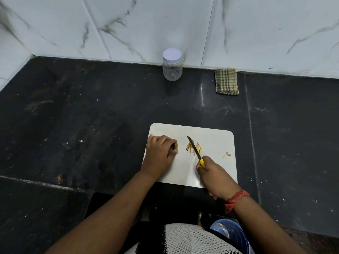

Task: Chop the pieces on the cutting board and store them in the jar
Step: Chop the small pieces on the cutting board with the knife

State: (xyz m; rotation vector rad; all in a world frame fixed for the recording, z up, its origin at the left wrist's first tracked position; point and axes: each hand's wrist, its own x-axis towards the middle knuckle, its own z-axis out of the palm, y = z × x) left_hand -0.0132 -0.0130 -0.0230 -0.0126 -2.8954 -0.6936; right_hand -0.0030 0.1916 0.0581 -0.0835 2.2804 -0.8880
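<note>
A dark stone counter (77, 116) spreads before me, scuffed and flecked white. On it, at 6 o'clock, rests a white cutting board (211, 136); at 12 o'clock a lidded clear jar (172, 66) stands against the marble wall; at 1 o'clock lies a folded checked cloth (226, 81).

Between the white rectangular cutting board (211, 138) and the lidded clear plastic jar (172, 65) at the marble-tiled wall (146, 24), the black stone bench (91, 107) lies bare. A folded checked cloth (227, 81) sits right of the jar, well apart, leaving a gap.
</note>
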